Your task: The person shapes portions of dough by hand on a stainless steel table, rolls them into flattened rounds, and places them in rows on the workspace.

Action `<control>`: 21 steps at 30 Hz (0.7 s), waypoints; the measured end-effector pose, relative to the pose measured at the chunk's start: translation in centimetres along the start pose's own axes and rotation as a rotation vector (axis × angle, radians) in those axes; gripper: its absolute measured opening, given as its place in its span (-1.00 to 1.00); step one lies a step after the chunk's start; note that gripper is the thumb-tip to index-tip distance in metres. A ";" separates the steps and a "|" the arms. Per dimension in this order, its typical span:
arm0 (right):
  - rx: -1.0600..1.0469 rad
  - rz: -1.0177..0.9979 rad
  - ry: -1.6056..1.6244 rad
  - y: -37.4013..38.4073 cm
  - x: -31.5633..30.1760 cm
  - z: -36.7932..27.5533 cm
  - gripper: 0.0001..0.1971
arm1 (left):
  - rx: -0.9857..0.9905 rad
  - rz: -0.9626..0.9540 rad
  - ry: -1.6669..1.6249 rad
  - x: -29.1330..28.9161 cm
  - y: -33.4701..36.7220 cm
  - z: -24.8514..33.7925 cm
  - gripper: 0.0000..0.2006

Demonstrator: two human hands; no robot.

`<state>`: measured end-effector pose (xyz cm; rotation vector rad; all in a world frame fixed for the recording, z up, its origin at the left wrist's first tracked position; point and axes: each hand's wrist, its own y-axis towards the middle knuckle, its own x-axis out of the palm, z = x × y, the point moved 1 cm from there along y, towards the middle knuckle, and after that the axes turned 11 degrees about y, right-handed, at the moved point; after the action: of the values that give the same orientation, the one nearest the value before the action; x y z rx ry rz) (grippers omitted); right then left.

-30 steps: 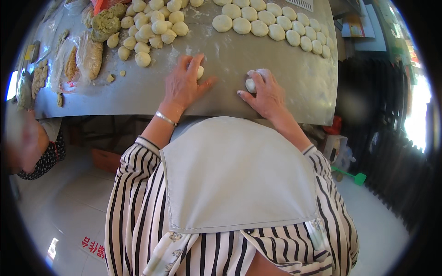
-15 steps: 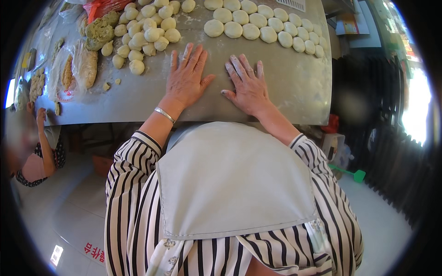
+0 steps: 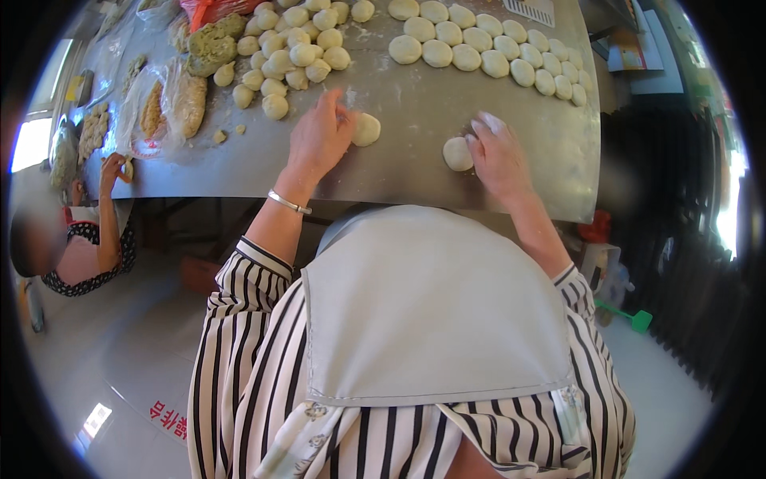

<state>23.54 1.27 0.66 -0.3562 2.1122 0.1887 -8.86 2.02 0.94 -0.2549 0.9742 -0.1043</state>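
Two flattened dough rounds are at my hands on the metal worktop [image 3: 415, 180]. My left hand [image 3: 321, 137], with a silver bangle at the wrist, is closed with its fingers bent, at the left edge of one dough round [image 3: 367, 130]. At the right edge of the other dough round [image 3: 457, 155], my right hand [image 3: 501, 160] has thumb and fingers closed in. Flour whitens the right fingertips. Beyond my left hand lies a heap of dough balls [image 3: 303, 54]. Rows of flattened dough rounds [image 3: 477, 38] lie at the far right.
Left of the heap are a greenish lump of filling [image 3: 215, 46], a red plastic bag [image 3: 214, 9] and bagged tan food [image 3: 188, 108]. A white slotted tray [image 3: 531, 9] sits at the back. Another person's hand [image 3: 112, 172] works at the far left edge.
Both hands have gone from lying flat, fingers spread, to bent fingers at the dough edges. The two dough rounds now show. My right hand has shifted right; the whole view has swung slightly.
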 end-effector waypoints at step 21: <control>-0.126 0.307 -0.108 3.4 3.7 -2.9 -0.53 | 0.423 0.417 0.274 5.7 0.3 4.9 -0.74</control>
<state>18.20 3.01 -0.93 -0.0906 2.0434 0.5110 -1.61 2.00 -1.06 0.3609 1.2308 0.0398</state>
